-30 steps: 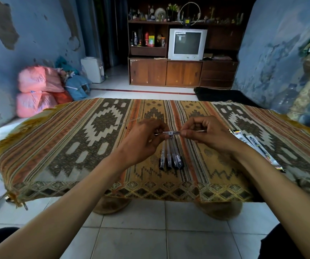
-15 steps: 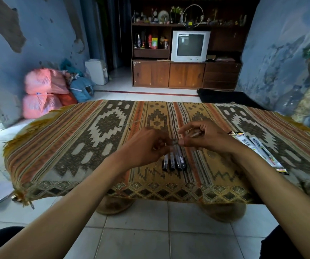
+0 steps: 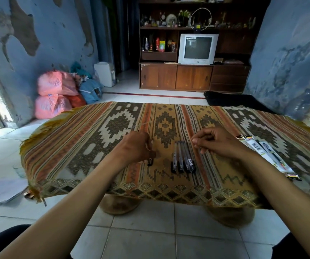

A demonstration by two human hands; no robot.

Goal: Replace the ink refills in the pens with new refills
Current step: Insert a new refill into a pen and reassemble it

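Several black-capped pens (image 3: 183, 159) lie side by side on the patterned tablecloth (image 3: 94, 143). My left hand (image 3: 135, 146) is left of them and grips a pen body, whose dark end (image 3: 150, 162) sticks out below the fingers. My right hand (image 3: 219, 143) hovers right of the row with curled fingers pinching a thin pale piece (image 3: 204, 151) that looks like a refill, though it is blurred. A loose thin refill (image 3: 141, 125) lies on the cloth beyond my left hand. Packs of refills (image 3: 268, 156) lie at the right.
The low table ends just in front of me, over a white tiled floor. Papers (image 3: 3, 189) lie on the floor at the left. Pink sacks (image 3: 53, 94) lean on the far left wall, and a cabinet with a TV (image 3: 197, 48) stands at the back.
My hands were together over the pens, holding one pen between them. They have now drawn apart, the left with the pen body and the right with the thin piece.
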